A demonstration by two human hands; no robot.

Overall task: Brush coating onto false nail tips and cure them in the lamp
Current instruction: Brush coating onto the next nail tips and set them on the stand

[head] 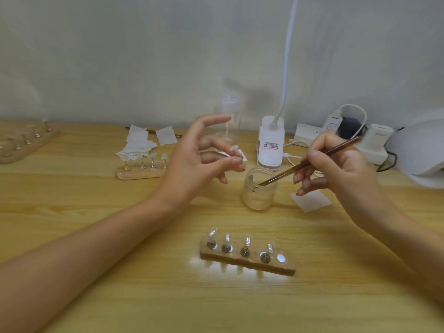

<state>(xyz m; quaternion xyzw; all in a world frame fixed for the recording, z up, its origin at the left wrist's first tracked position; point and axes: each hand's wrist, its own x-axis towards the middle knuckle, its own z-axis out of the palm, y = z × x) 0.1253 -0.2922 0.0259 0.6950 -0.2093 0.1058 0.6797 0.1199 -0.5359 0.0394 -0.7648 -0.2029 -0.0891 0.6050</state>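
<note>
Wooden table [96, 188] carried everything. The white curing lamp [418, 150] sat well to the right of the glass jar [259, 191], partly cut off by the frame edge. Left hand [199, 159] was raised just left of the jar, thumb and a curled finger pinching one nail tip [234, 148] by what looked like its small stand, index finger straight and free. Right hand [336, 169] was just right of the jar, fingers clamped pen-style on the brush [310, 162], whose bristle end was down inside the jar. A wooden holder [247, 257] lay in front of the jar with four tips standing on it and one seat bare at its right end. A second holder [139, 170] with more tips sat behind and left of the jar, next to crumpled wipes [137, 146]. Handling judgement: the tip was probably very light, thin and stiff plastic, easy to flick away or smear when wet, so hold the stand below it, never the coated face. The brush was light and rigid, best held mid-shaft. The jar was open and could tip over.
</note>
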